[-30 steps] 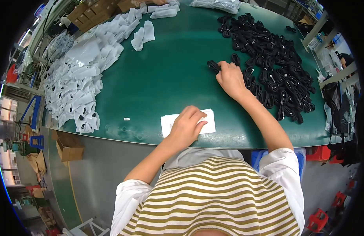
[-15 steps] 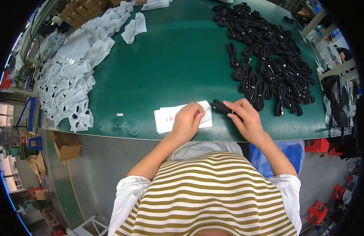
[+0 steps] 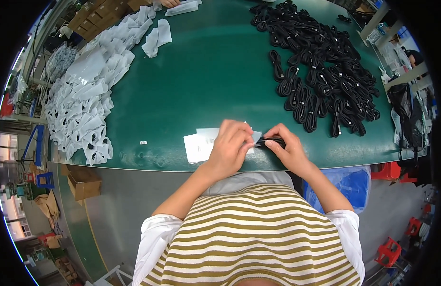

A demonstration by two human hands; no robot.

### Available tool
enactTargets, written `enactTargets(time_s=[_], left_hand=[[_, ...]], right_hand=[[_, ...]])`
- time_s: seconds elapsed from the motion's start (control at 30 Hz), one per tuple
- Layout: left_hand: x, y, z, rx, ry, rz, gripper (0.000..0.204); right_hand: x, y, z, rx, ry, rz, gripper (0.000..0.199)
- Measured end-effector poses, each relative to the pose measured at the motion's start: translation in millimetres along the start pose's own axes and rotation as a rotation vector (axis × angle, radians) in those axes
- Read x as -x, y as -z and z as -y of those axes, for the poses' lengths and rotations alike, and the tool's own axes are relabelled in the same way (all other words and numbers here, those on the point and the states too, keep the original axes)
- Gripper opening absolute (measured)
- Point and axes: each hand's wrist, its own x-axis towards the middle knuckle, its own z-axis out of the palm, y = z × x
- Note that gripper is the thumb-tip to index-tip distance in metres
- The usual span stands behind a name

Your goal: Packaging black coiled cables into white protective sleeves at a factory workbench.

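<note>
My right hand [image 3: 288,148] is closed round a coiled black cable [image 3: 273,140], its left end pointing at my left hand. My left hand [image 3: 231,147], fingers pinched, grips a translucent white plastic bag [image 3: 257,136] by its opening. The cable's tip meets the bag's mouth; whether it lies inside is hidden by my fingers. Under my left hand a stack of flat white bags [image 3: 196,148] lies near the front edge of the green table [image 3: 201,86].
A heap of filled white bags [image 3: 87,95] covers the left side. Many coiled black cables [image 3: 325,71] are piled on the right. Another person's hand [image 3: 171,3] is at the far edge. A small white label [image 3: 143,142] lies on the table; a blue bin [image 3: 342,190] stands below its edge.
My right hand has brought the cable left and slightly down against the bag's mouth. The bag's lip now stands up beside my left fingers. The other person's hand shows more at the far edge.
</note>
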Motion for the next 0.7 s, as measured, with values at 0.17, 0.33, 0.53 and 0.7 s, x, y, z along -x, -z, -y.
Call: enactTargets(time_s=[0.17,0.33,0.53,0.7], left_hand=[[-11,13,1,0.046,0.086,-0.097,0.012],[-24,57,16,0.633,0.381,-0.349,0.009],[-66,94,44,0.462,0.313,-0.648,0.010],[-61,51,68,-0.218,0.113,-0.430,0.012]], right_hand=[[-6,-12,22,-0.241,-0.052,-0.049,0.031],[-15,-1,30,-0.227,0.041,-0.266,0.027],[9,85,-17,1.164,-0.213,-0.739,0.031],[38,99,-49,1.104,-0.428,-0.593,0.037]])
